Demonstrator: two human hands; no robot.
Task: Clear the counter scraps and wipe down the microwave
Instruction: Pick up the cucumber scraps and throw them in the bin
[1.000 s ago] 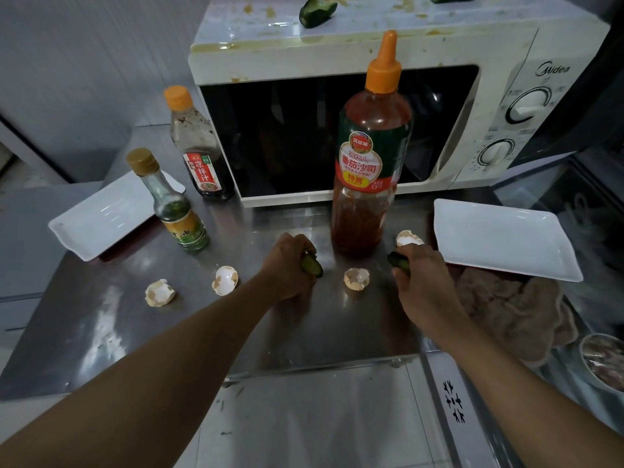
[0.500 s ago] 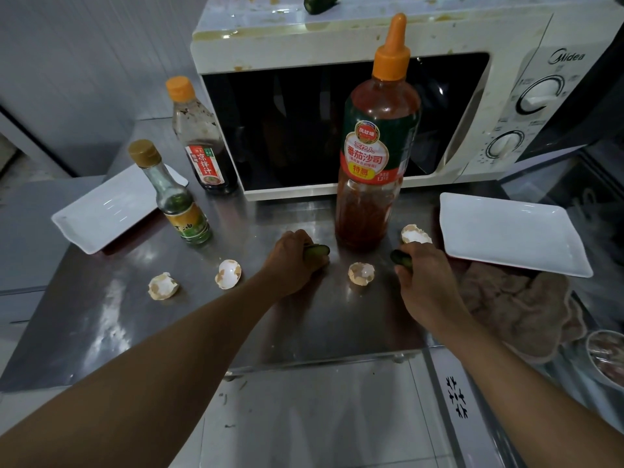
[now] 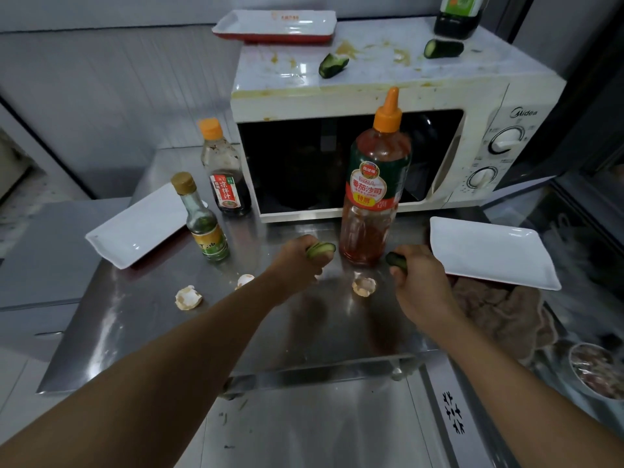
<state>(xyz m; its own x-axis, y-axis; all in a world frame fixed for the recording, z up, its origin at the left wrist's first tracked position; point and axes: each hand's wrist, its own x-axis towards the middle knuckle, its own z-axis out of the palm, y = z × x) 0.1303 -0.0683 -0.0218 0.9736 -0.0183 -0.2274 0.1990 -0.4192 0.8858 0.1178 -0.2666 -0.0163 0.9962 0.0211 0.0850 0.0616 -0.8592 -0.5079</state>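
My left hand [image 3: 299,261] grips a piece of cucumber [image 3: 320,249] just left of the tall ketchup bottle [image 3: 374,194]. My right hand [image 3: 420,282] holds another cucumber piece [image 3: 395,259] on the bottle's right. Broken eggshells lie on the steel counter [image 3: 141,325]: one [image 3: 364,286] between my hands, one [image 3: 188,297] at the left, one [image 3: 244,280] half hidden by my left forearm. The white microwave [image 3: 486,106] has a stained top with two cucumber chunks, one [image 3: 332,65] near the front and one [image 3: 443,49] further back.
Two sauce bottles [image 3: 202,219] [image 3: 224,177] stand left of the microwave by a white tray [image 3: 135,231]. Another white tray [image 3: 489,255] lies right, over a brown cloth [image 3: 499,312]. A red-edged tray [image 3: 275,25] and a dark bottle [image 3: 456,15] sit behind the microwave top.
The view has tilted up, so the microwave's top shows. Both hands have lifted slightly with their cucumber pieces. The eggshell beside my right hand is out of sight.
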